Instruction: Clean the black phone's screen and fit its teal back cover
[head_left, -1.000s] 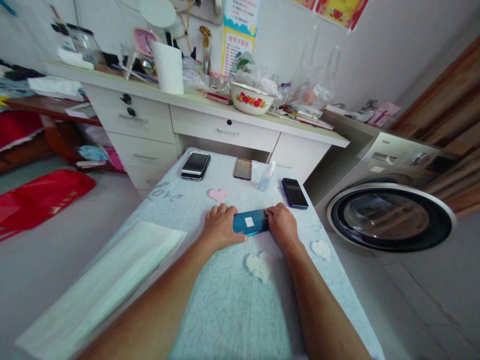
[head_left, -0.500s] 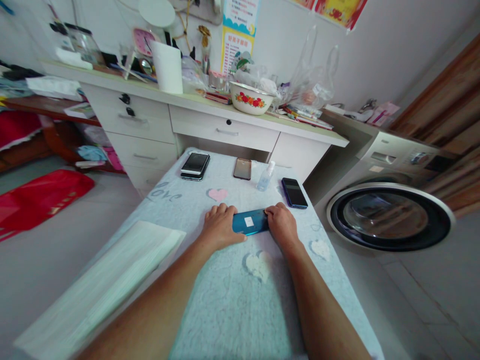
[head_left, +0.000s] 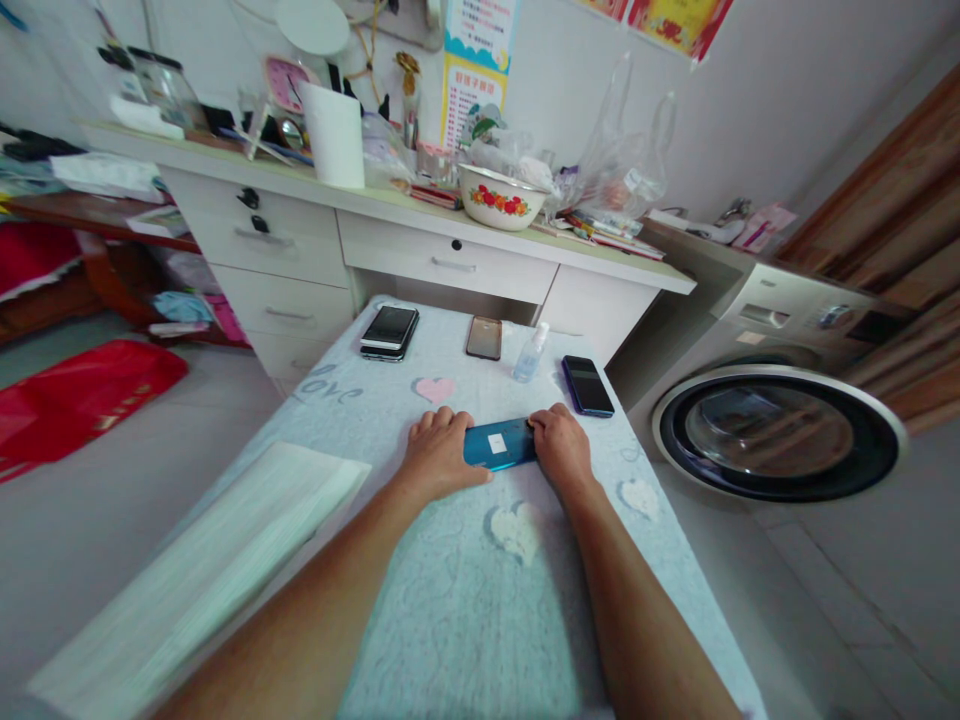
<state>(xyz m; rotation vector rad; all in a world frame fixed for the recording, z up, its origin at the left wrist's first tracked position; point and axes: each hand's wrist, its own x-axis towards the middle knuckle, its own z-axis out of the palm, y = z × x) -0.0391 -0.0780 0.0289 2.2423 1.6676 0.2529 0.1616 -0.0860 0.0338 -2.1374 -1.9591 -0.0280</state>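
A blue smartphone (head_left: 516, 443), back side up with a small white label on it, lies crosswise on the cloth-covered table (head_left: 465, 610). My left hand (head_left: 441, 452) grips its left end, thumb along the near edge and fingers over the far side. At the other end, my right hand (head_left: 561, 447) is closed on the phone by the camera corner, its fingertips partly hidden. Beyond the hands are a brown phone case (head_left: 484, 338), a clear spray bottle (head_left: 531, 353) and a dark phone (head_left: 588, 386). Stacked phones (head_left: 389, 331) lie at the far left of the table.
A folded white cloth or paper (head_left: 202, 580) lies along the table's left side. Behind stands a white desk (head_left: 450, 262) bearing a flowered bowl (head_left: 501, 198) and a paper roll (head_left: 334, 135). To the right is a washing machine (head_left: 780, 320); a red bag (head_left: 90, 405) is on the floor.
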